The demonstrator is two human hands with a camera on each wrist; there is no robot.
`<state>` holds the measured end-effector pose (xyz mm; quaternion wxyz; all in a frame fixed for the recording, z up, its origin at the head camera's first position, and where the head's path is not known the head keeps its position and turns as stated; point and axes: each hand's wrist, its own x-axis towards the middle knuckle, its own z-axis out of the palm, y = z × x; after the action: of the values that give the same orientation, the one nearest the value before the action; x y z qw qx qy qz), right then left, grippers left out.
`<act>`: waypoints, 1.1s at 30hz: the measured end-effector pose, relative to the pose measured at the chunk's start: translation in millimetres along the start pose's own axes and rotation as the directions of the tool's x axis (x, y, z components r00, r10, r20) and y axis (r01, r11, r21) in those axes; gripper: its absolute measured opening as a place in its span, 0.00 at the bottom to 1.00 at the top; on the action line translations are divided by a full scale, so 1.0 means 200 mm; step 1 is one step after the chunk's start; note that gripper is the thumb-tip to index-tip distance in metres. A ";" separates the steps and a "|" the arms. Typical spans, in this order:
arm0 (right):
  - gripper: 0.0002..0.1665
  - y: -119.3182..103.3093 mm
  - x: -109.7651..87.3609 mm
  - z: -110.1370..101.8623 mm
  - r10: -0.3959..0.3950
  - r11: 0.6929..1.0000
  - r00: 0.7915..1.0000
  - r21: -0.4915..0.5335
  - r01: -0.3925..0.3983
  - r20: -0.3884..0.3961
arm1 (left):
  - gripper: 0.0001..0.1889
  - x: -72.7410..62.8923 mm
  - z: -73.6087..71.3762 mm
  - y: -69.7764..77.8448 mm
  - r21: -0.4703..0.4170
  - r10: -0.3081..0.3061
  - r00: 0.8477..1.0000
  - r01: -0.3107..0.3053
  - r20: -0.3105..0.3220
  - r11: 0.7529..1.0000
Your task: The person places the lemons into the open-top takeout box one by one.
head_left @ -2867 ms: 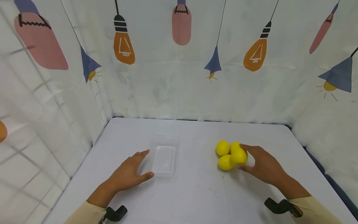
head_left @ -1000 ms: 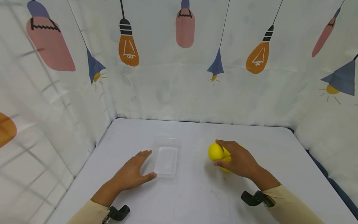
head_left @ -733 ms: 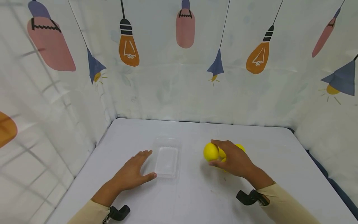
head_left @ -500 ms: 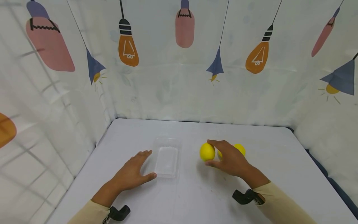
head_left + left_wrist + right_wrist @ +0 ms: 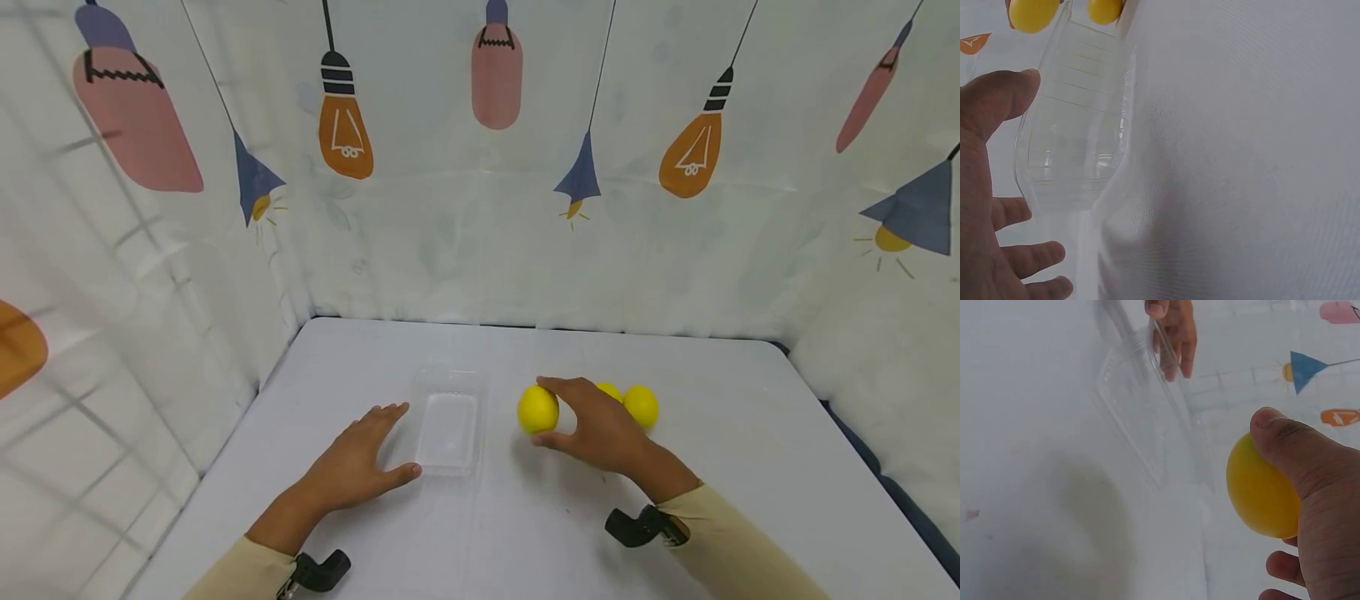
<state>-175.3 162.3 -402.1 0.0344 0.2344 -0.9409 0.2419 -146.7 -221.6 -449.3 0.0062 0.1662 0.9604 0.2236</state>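
My right hand (image 5: 600, 425) pinches a yellow lemon (image 5: 538, 409) between thumb and fingers, held above the table to the right of the tray. In the right wrist view the lemon (image 5: 1260, 487) looks smooth and oval, greenish near the thumb. A clear plastic tray (image 5: 447, 429) stands on the table with nothing in it. My left hand (image 5: 348, 462) is at the tray's left side, fingers spread and thumb apart. In the left wrist view the thumb overlaps the tray's rim (image 5: 1020, 144); whether it touches I cannot tell. More lemons (image 5: 642, 406) lie behind the right hand, partly hidden.
The white table (image 5: 510, 533) carries the tray and lemons. A white curtain (image 5: 465, 250) printed with lamps and bulbs encloses the back and sides. Both wrists wear black camera mounts (image 5: 641, 527).
My right hand has picked a lemon out of the group and carried it left toward the tray, uncovering the lemons behind. The left hand and tray stay in place.
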 end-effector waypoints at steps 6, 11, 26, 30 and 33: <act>0.51 -0.02 0.02 0.03 0.001 1.000 1.000 0.010 -0.001 0.008 | 0.52 0.00 0.00 0.00 0.001 0.002 1.000 -0.002 -0.001 1.000; 0.51 -0.05 0.05 0.05 -0.015 1.000 1.000 0.014 0.015 0.006 | 0.52 0.00 -0.01 0.00 -0.004 0.003 1.000 -0.003 0.001 1.000; 0.51 -0.10 0.09 0.10 -0.042 0.999 0.999 0.023 0.041 0.030 | 0.51 0.00 -0.01 0.01 0.002 -0.019 1.000 0.019 0.009 1.000; 0.51 -0.11 0.11 0.11 -0.054 0.998 0.998 0.026 0.053 0.032 | 0.51 0.00 -0.01 0.01 -0.002 -0.014 1.000 0.014 0.009 1.000; 0.51 -0.12 0.12 0.13 -0.065 0.998 0.997 0.018 0.065 0.038 | 0.51 0.00 -0.01 0.01 0.003 -0.016 1.000 0.016 0.008 1.000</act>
<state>-184.3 121.4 -410.5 0.0221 0.2698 -0.9312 0.2439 -146.7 -220.0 -446.5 0.0118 0.1594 0.9619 0.2216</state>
